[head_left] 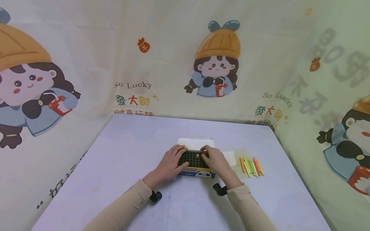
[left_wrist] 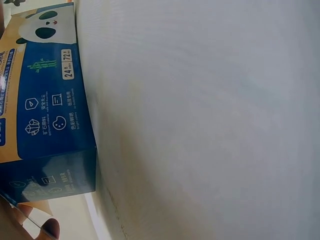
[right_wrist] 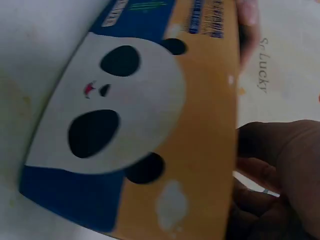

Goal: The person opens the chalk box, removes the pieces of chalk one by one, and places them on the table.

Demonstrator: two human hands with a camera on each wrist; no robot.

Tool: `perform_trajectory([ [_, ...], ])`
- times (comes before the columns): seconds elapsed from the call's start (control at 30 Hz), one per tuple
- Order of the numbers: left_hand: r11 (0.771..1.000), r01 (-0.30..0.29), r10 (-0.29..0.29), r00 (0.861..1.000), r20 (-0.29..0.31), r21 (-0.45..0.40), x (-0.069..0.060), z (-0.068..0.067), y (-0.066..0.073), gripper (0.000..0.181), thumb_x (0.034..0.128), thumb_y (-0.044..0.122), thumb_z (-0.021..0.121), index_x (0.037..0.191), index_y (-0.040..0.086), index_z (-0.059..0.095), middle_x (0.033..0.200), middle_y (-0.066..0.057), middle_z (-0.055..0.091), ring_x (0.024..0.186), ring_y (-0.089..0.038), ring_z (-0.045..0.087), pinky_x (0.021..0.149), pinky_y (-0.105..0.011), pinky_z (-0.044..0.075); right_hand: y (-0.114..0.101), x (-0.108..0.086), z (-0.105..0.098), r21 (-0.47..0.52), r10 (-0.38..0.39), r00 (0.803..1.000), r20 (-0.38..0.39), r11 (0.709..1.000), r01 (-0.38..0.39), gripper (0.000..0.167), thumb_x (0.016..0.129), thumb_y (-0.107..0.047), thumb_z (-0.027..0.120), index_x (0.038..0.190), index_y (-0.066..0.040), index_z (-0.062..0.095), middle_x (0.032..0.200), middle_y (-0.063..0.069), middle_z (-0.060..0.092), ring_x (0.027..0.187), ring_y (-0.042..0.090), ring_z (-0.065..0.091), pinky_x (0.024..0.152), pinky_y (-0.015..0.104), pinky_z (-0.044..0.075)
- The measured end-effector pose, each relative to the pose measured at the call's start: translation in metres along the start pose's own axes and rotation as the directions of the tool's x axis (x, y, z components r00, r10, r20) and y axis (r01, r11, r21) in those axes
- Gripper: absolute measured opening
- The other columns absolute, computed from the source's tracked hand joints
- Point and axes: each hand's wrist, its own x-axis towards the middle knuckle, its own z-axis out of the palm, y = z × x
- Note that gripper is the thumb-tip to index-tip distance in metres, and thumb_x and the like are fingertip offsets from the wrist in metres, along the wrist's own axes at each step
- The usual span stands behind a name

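Observation:
A blue and orange chalk box (head_left: 199, 174) with a panda on its front stands on the table, its top flap folded back. Inside sits a black grid insert (head_left: 192, 158) full of small holes; a single yellow-orange chalk stick (head_left: 198, 156) pokes up from it. My left hand (head_left: 172, 160) grips the box's left end, thumb along the near edge and fingers at the far side. Over the insert's right end is my right hand (head_left: 215, 159), its fingers bent; what lies between its fingertips is hidden. The left wrist view shows fingertips (left_wrist: 50, 229) beside the box end.
Several chalk sticks (head_left: 252, 166) in orange, yellow, green and pink lie side by side right of the box. A white flap (head_left: 229, 158) sticks out behind my right hand. Printed cloth (head_left: 173, 64) hangs around the white table (head_left: 138, 134).

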Motion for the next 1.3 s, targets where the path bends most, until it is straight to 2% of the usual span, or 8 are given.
perform_trajectory([
  [0.2,1.000,0.002,-0.002,1.000,0.002,-0.012,0.000,0.000,0.001,0.070,0.1072,0.053,0.048,0.162,0.012,0.034,0.164,-0.010,0.035,0.156,-0.031,0.025,0.121,-0.060,0.031,0.003,-0.002,0.013,-0.031,-0.083,0.995,-0.051,0.996,0.081,0.025,0.098,-0.015,0.073,0.123,-0.011,0.068,0.094,0.005,0.076,0.071,0.012,0.064,0.062,0.031,0.054],
  [0.43,1.000,-0.008,0.008,1.000,0.002,-0.012,0.001,0.002,-0.001,0.070,0.1073,0.053,0.048,0.162,0.011,0.033,0.164,-0.012,0.035,0.156,-0.033,0.025,0.120,-0.061,0.031,0.004,-0.003,0.020,-0.125,-0.149,0.985,-0.081,0.982,0.138,0.009,0.095,-0.018,0.077,0.103,-0.014,0.074,0.096,0.004,0.076,0.083,0.018,0.070,0.071,0.036,0.058],
  [0.57,1.000,-0.001,0.001,1.000,0.021,0.009,-0.001,0.000,-0.001,0.071,0.1074,0.054,0.047,0.163,0.012,0.032,0.165,-0.011,0.034,0.156,-0.032,0.025,0.120,-0.061,0.031,-0.001,-0.005,0.027,-0.221,-0.181,0.977,-0.113,0.963,0.153,0.014,0.099,-0.027,0.073,0.104,-0.014,0.075,0.093,0.005,0.075,0.083,0.022,0.070,0.075,0.044,0.058],
  [0.7,1.000,0.004,-0.005,0.999,0.044,0.027,0.000,-0.001,0.000,0.072,0.1075,0.056,0.045,0.164,0.013,0.030,0.166,-0.010,0.032,0.157,-0.031,0.023,0.120,-0.060,0.031,-0.005,-0.008,0.032,-0.303,-0.217,0.963,-0.158,0.939,0.162,0.011,0.101,-0.026,0.070,0.103,-0.016,0.074,0.083,0.003,0.072,0.073,0.019,0.067,0.070,0.048,0.056],
  [0.83,1.000,0.012,-0.013,0.999,0.042,0.029,0.000,-0.002,0.002,0.072,0.1073,0.055,0.047,0.163,0.013,0.031,0.166,-0.010,0.032,0.156,-0.031,0.023,0.120,-0.060,0.031,-0.006,-0.008,0.032,-0.296,-0.215,0.963,-0.165,0.942,0.160,0.007,0.102,-0.022,0.067,0.103,-0.017,0.071,0.075,0.000,0.067,0.065,0.016,0.062,0.067,0.048,0.054],
  [0.93,1.000,0.010,-0.011,0.999,0.035,0.029,0.000,-0.003,0.002,0.071,0.1070,0.054,0.048,0.162,0.012,0.033,0.165,-0.011,0.033,0.155,-0.031,0.025,0.119,-0.061,0.032,-0.007,-0.007,0.033,-0.289,-0.190,0.971,-0.147,0.947,0.141,0.007,0.104,-0.022,0.065,0.104,-0.017,0.069,0.074,0.000,0.067,0.065,0.017,0.063,0.070,0.051,0.054],
  [1.07,0.999,0.002,-0.003,0.999,0.040,0.033,0.001,-0.003,0.001,0.072,0.1070,0.056,0.047,0.162,0.012,0.032,0.165,-0.010,0.033,0.155,-0.031,0.025,0.120,-0.059,0.032,-0.007,-0.007,0.034,-0.293,-0.181,0.972,-0.147,0.947,0.132,0.007,0.104,-0.021,0.063,0.105,-0.016,0.068,0.071,0.000,0.065,0.061,0.015,0.060,0.070,0.052,0.054],
  [1.3,0.999,0.004,-0.005,0.999,0.041,0.033,0.002,-0.001,-0.001,0.072,0.1072,0.057,0.045,0.163,0.013,0.031,0.165,-0.009,0.033,0.156,-0.030,0.024,0.120,-0.059,0.031,-0.007,-0.007,0.033,-0.281,-0.164,0.975,-0.147,0.952,0.118,0.008,0.105,-0.022,0.061,0.104,-0.015,0.066,0.078,0.004,0.071,0.067,0.019,0.066,0.073,0.053,0.053],
])
